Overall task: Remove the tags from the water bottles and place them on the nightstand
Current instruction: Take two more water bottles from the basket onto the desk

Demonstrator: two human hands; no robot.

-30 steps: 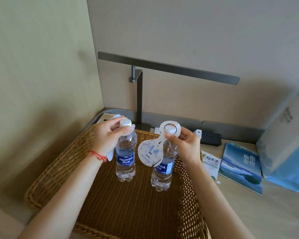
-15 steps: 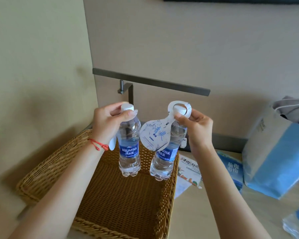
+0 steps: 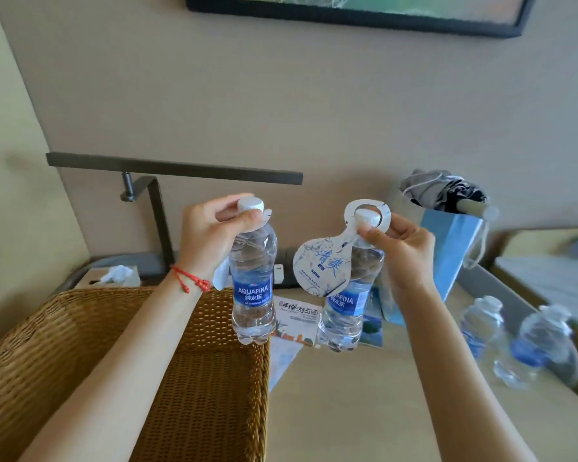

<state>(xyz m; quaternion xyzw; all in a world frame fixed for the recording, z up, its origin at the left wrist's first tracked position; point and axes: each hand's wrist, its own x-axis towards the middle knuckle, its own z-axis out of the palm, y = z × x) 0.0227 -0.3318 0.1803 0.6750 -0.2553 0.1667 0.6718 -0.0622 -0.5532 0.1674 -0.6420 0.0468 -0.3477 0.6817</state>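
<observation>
My left hand (image 3: 211,238) grips the neck of a clear blue-labelled water bottle (image 3: 253,278), held in the air over the right rim of a wicker basket (image 3: 80,345). Its white tag (image 3: 221,278) hangs mostly hidden behind my palm. My right hand (image 3: 397,251) holds a second bottle (image 3: 346,315) by the neck, above the beige nightstand top (image 3: 364,405). A white tag (image 3: 324,268) with blue writing hangs from that bottle's cap, its ring tilted over the cap.
Two more bottles (image 3: 481,325) (image 3: 544,348) stand at the right of the nightstand. A blue paper bag (image 3: 454,258) holding a folded umbrella stands behind them. Leaflets (image 3: 297,315) lie in the middle. A dark desk lamp (image 3: 161,208) and a tissue box (image 3: 114,275) sit at the back left.
Both hands lifted the bottles out of the basket and carried them rightwards; the right bottle now hangs over the nightstand top. The view swung right, showing two more bottles.
</observation>
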